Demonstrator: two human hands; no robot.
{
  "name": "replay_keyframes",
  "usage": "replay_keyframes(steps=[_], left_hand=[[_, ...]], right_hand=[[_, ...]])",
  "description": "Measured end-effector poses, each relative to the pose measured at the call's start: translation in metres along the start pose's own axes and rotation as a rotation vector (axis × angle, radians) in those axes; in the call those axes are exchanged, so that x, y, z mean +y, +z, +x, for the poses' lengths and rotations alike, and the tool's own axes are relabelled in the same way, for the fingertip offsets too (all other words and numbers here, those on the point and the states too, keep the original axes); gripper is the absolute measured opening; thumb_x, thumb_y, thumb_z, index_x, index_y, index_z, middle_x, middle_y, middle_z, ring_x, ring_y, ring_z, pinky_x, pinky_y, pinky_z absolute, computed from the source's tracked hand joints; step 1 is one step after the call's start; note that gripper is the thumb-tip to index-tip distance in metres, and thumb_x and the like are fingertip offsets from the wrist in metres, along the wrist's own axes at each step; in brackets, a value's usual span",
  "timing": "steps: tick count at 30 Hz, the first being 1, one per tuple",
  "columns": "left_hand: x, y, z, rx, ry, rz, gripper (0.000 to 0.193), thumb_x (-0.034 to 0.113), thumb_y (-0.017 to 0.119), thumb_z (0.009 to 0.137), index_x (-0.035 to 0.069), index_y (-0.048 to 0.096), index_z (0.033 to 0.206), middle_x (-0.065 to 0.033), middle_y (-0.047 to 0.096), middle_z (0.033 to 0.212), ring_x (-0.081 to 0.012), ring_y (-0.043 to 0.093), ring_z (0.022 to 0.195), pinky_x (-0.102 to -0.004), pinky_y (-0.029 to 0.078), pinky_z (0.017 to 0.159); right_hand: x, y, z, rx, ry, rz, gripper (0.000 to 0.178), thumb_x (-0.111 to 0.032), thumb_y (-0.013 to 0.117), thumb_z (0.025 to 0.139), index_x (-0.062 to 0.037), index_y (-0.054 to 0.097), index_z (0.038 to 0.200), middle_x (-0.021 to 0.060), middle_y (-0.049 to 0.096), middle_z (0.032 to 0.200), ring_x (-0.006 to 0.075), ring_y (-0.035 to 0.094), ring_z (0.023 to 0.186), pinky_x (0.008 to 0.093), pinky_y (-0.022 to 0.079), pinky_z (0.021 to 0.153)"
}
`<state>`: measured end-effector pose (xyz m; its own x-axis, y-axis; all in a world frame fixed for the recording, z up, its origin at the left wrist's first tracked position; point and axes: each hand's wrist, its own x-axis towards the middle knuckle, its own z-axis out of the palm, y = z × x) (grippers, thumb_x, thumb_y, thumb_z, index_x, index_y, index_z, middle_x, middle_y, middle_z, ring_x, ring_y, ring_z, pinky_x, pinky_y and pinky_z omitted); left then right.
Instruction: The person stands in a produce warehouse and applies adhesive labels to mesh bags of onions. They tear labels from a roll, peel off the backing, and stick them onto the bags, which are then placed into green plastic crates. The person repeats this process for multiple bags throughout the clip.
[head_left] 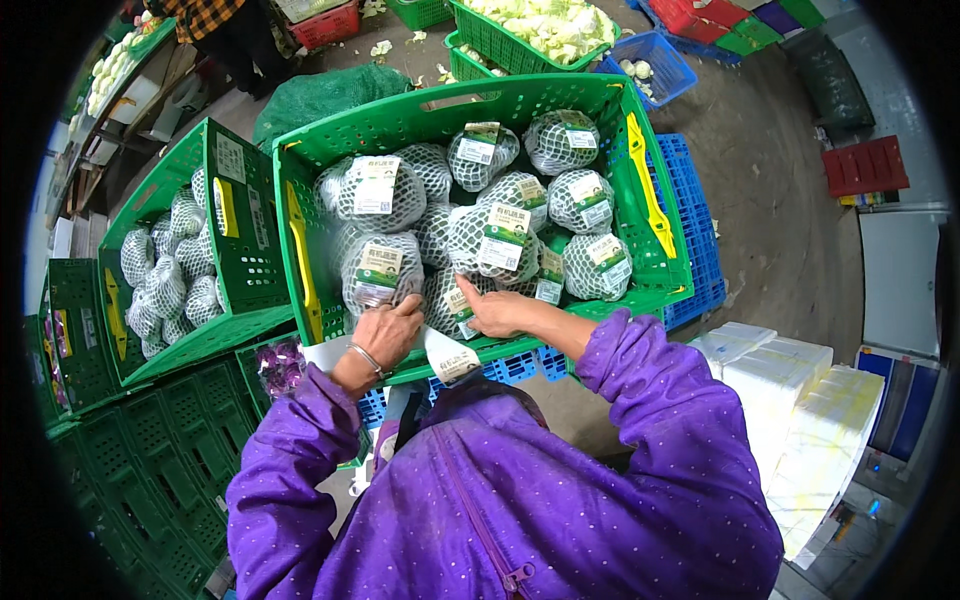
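A large green crate [450, 95] with yellow handles stands before me, holding several round packs in white foam netting [480, 240], most with a white-and-green label. The produce inside the netting is hard to make out. At the crate's near edge, the fingers of my left hand [388, 332] are bent and pressed together beside a white strip of labels [448, 352], which hangs over the rim and also shows by my left wrist. My right hand [492, 310] has its index finger stretched onto the label of a near netted pack [446, 308], its thumb apart.
At the left, another green crate [225, 290] holds more netted packs, near stacked green crates [150, 450]. White foam boxes [780, 380] stand at the right. Blue crates [690, 220] sit under the large crate. Farther off are leafy trimmings [545, 25] and a person [225, 35].
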<state>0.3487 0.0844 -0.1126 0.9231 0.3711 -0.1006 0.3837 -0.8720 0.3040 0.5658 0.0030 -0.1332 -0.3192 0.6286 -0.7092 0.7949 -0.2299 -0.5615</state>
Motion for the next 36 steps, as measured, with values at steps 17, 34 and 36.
replay_keyframes(steps=[17,34,36], left_hand=[[0.02,-0.039,-0.022,0.309,-0.151,-0.552,0.014,0.007,0.065,0.073,0.004,0.056,0.083,-0.0104,0.064,0.096,-0.0288,0.063,0.079,-0.0362,0.05,0.065],[0.024,-0.098,-0.082,0.913,-0.505,-0.396,0.022,-0.009,0.06,0.063,0.002,0.058,0.083,-0.0128,0.06,0.1,-0.0261,0.059,0.088,-0.0288,0.046,0.077],[0.013,-0.091,-0.09,0.887,-0.49,-0.668,0.019,-0.009,0.062,0.068,0.002,0.057,0.083,-0.0106,0.063,0.09,-0.0207,0.061,0.08,-0.0282,0.047,0.074]], right_hand=[[-0.015,-0.064,-0.068,1.236,-0.189,0.082,0.06,-0.028,0.057,0.086,-0.0036,0.035,0.136,0.0218,0.042,0.132,0.0355,0.039,0.124,0.0446,0.031,0.1],[-0.146,-0.016,-0.017,0.21,-0.625,0.947,0.025,-0.005,0.059,0.084,0.0029,0.055,0.107,0.0072,0.063,0.092,0.0118,0.058,0.085,0.0262,0.047,0.077],[-0.155,-0.022,-0.016,0.223,-0.599,0.921,0.022,-0.005,0.059,0.084,0.0026,0.055,0.105,0.005,0.062,0.089,0.0092,0.057,0.081,0.0258,0.047,0.075]])
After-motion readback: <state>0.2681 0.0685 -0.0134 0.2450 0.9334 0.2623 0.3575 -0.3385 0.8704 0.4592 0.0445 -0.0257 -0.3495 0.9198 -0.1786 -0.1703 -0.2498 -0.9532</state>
